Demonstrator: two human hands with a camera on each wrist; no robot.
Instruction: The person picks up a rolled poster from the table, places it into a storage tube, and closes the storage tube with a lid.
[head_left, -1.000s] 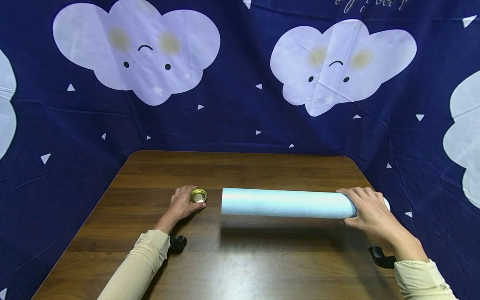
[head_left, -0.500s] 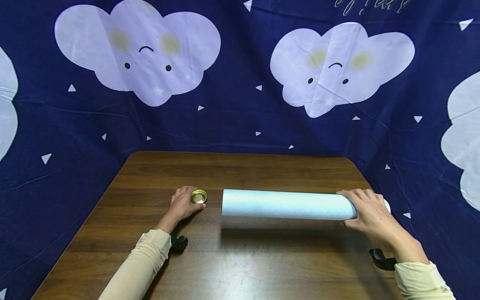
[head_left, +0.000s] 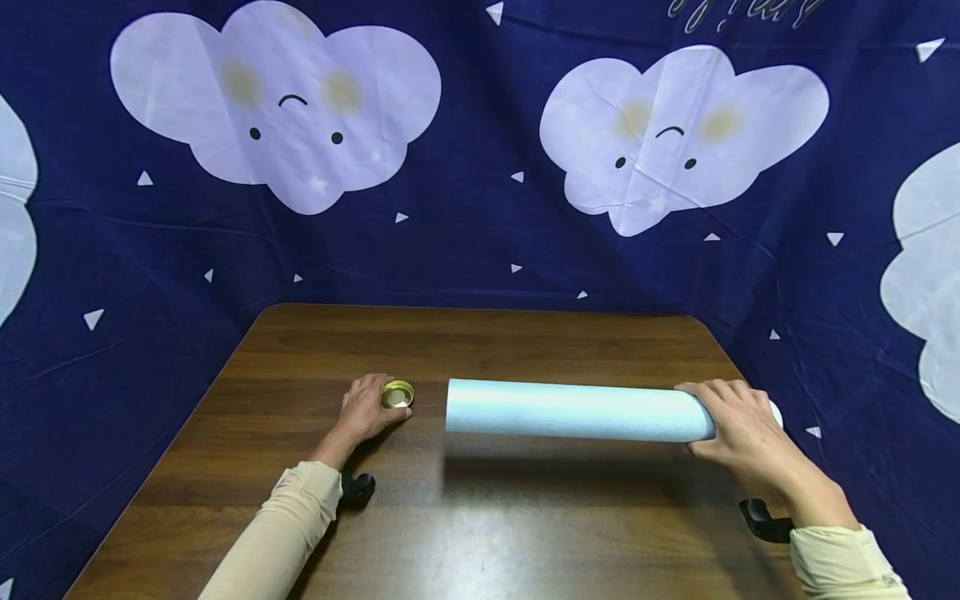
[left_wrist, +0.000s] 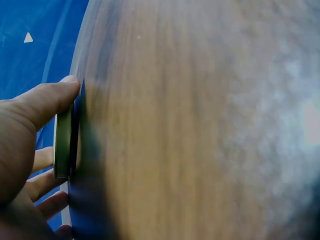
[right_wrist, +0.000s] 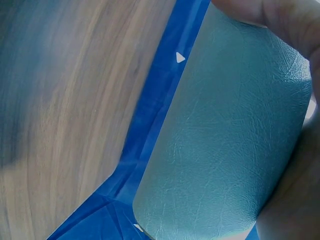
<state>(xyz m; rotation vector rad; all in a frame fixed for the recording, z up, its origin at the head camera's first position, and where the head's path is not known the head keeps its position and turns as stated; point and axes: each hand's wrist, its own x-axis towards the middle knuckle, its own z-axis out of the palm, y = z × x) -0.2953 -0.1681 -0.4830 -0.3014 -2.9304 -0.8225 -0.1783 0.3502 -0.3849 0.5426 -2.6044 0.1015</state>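
My left hand (head_left: 365, 408) pinches a small round gold-coloured jar lid (head_left: 397, 395) between thumb and fingers, its hollow inner side facing up in the head view. Edge-on in the left wrist view, the lid (left_wrist: 63, 145) sits close over the wood. On the right, my right hand (head_left: 742, 429) grips a long pale blue roll (head_left: 570, 410) near its right end. The roll lies level above the table, its shadow below it, its left end pointing toward the lid but apart from it. Up close the roll (right_wrist: 220, 125) has a creased, leathery surface. My right palm hides part of it.
A brown wood-grain table (head_left: 480, 533) with rounded far corners lies under both hands. Behind it hangs a dark blue cloth (head_left: 480, 225) printed with clouds and small white triangles. Black wrist mounts (head_left: 358, 490) stick out below the sleeves.
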